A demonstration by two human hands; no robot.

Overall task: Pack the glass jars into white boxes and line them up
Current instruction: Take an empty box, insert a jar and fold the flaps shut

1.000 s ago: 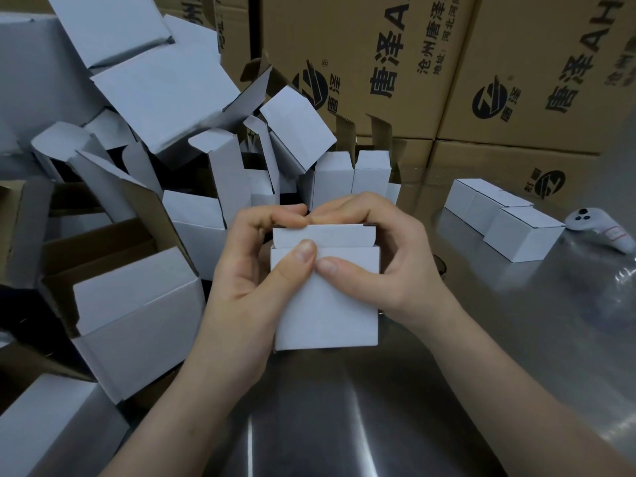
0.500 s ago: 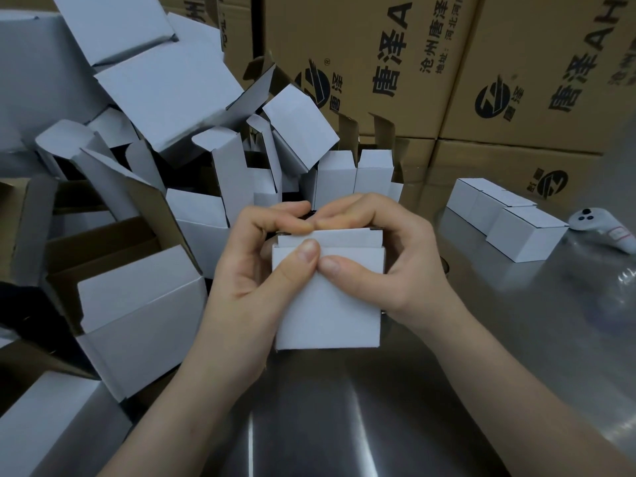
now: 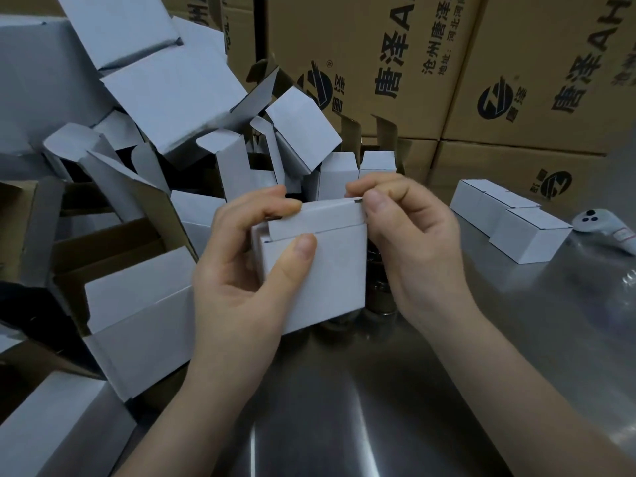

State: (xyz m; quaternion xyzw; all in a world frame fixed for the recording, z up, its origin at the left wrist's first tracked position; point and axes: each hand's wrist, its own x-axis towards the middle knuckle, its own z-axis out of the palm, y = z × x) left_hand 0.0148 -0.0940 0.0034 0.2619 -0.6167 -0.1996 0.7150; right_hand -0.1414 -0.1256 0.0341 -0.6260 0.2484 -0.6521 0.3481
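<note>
Left hand [image 3: 237, 280] grips the upright white box [image 3: 323, 277] by its left side while right hand [image 3: 416, 246] pinches its untucked top flap [image 3: 320, 220].

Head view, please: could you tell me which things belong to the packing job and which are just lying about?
Job in hand:
white box, held by the left hand and right hand
lined-up closed boxes
heap of empty white boxes

Lying about:
white controller
brown printed cartons behind
</note>
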